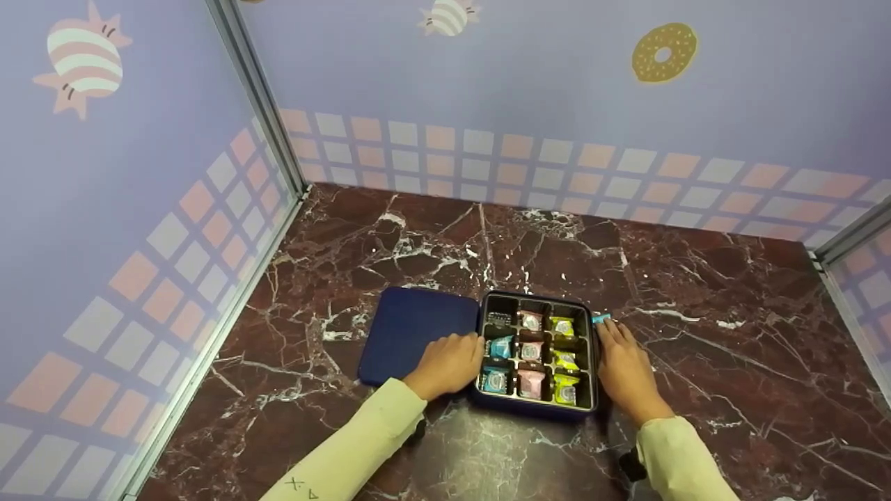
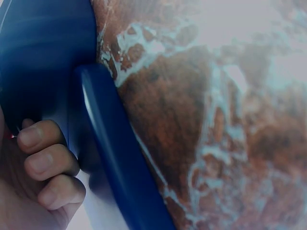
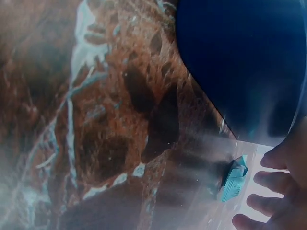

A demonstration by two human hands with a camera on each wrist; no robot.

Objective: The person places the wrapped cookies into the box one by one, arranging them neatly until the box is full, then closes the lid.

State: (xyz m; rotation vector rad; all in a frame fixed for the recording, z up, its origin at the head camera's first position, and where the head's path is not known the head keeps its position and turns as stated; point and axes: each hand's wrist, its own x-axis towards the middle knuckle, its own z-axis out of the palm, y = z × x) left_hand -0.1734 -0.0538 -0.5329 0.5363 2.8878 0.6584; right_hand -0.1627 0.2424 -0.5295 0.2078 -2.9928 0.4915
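Note:
A dark blue box (image 1: 536, 406) stands on the marbled surface. Its dividers part several wrapped candies: blue (image 1: 495, 380) at left, pink (image 1: 531, 383) in the middle, yellow (image 1: 566, 390) at right. The far left compartment looks dark, with no bright wrapper showing. My left hand (image 1: 447, 363) holds the box's left edge; curled fingers (image 2: 41, 163) show in the left wrist view, the thumb hidden. Along the right side lies my right hand (image 1: 625, 365), its fingers stretched toward a loose blue candy (image 3: 233, 179). The right wrist view shows a gap between fingertips and candy.
Left of the box, touching or nearly touching it, lies the flat blue lid (image 1: 411, 327), partly under the left hand. A patterned back wall (image 1: 543, 83) and a left wall (image 1: 104, 174) bound the marbled tabletop (image 1: 731, 362).

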